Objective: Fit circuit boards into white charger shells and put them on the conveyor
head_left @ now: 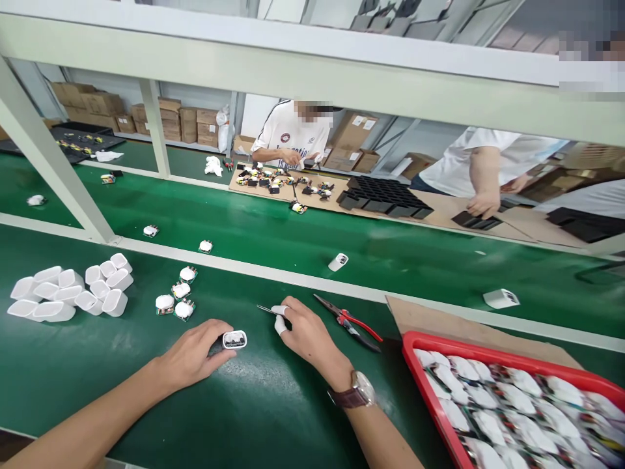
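My left hand point(195, 355) is closed around a white plastic casing point(236, 347), its open end showing dark parts and white stuff inside. To its right, my right hand point(307, 332), with white covers on thumb and forefinger, pinches thin metal tweezers point(266, 309). The tweezer tips point left, apart from the casing. Beyond my left hand lie several small circuit boards point(181, 290) topped with white pads. A group of empty-looking white casings point(68, 293) stands at the left. Red-handled pliers point(347, 319) lie just right of my right hand.
A red tray point(413, 352) full of padded circuit boards stands at the right on cardboard point(400, 312). Across a green conveyor belt point(273, 244), carrying boards and casings, co-workers handle parts near black trays point(385, 197). A metal frame point(78, 150) rises at left and spans overhead.
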The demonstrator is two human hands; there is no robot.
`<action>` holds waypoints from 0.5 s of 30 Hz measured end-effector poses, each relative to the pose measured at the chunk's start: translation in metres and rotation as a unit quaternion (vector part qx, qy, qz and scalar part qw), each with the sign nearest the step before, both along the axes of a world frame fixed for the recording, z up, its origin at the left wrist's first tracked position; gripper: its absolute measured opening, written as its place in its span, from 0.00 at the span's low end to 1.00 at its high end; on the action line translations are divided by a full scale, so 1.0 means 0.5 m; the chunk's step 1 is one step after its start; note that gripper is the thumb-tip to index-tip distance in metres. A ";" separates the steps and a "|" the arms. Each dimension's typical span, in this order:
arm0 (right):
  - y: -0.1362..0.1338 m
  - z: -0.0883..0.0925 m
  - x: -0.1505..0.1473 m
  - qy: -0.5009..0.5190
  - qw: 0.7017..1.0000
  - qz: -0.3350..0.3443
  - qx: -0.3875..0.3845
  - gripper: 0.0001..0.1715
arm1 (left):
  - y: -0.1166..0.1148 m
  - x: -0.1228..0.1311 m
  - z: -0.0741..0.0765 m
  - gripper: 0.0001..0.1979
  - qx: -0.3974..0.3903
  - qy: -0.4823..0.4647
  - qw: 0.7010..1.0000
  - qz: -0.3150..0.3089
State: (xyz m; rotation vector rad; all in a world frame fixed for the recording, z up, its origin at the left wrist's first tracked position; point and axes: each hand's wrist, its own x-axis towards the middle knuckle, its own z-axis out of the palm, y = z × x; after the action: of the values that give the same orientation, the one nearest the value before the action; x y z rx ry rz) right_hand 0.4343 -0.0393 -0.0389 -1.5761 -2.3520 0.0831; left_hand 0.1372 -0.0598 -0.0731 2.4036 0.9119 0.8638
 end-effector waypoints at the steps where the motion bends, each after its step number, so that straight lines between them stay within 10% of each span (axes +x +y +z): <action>1: 0.002 -0.015 0.003 0.002 1.000 0.000 0.010 0.16 | -0.001 -0.001 0.003 0.15 0.015 0.007 1.000 -0.007; 8: -0.016 -0.037 0.005 0.004 0.997 0.005 0.080 0.16 | -0.005 0.008 0.035 0.09 0.096 0.009 0.995 -0.035; 15: -0.026 -0.032 -0.008 -0.044 0.996 0.003 0.079 0.14 | 0.026 0.020 0.048 0.12 -0.267 -0.143 0.950 0.071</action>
State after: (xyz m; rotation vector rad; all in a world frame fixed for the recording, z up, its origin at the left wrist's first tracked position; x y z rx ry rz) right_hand 0.4302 -0.0522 -0.0551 -1.5266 -2.3632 -0.1698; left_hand 0.1471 -0.0471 -0.0491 1.7199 1.0499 0.8562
